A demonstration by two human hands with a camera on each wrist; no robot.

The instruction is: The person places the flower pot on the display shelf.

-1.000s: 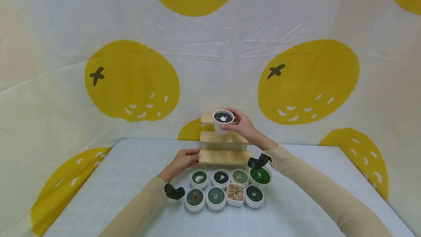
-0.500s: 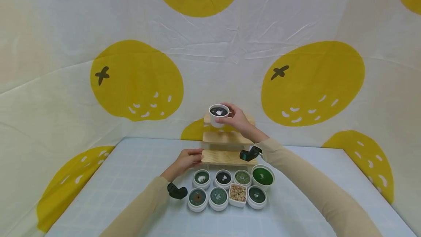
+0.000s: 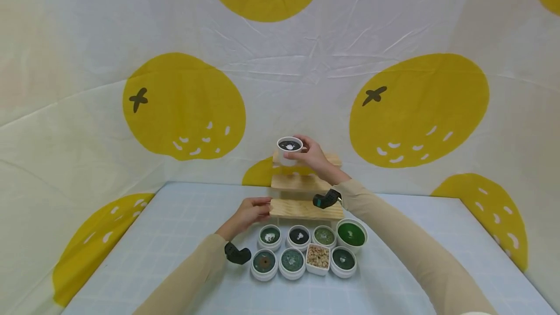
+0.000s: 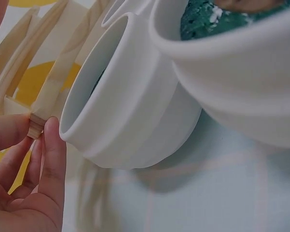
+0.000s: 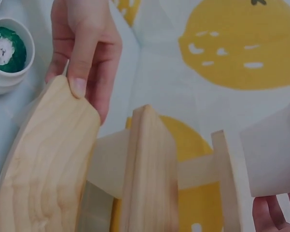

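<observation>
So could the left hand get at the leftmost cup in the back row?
Probably yes: the cup stands close by, with nothing visible between it and the left hand. That hand pinches the end of the lowest shelf, though, so it would likely need to let go first.

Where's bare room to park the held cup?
Bare: tablecloth left of left sleeve, right of right sleeve; visible top of wooden middle tier. Crowded: in front of bottom tier, eight white containers; left hand pinches that tier's end.

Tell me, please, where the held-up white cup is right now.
In the head view, near its centre, the white cup is in the right hand, near the left end of the top wooden shelf.
</observation>
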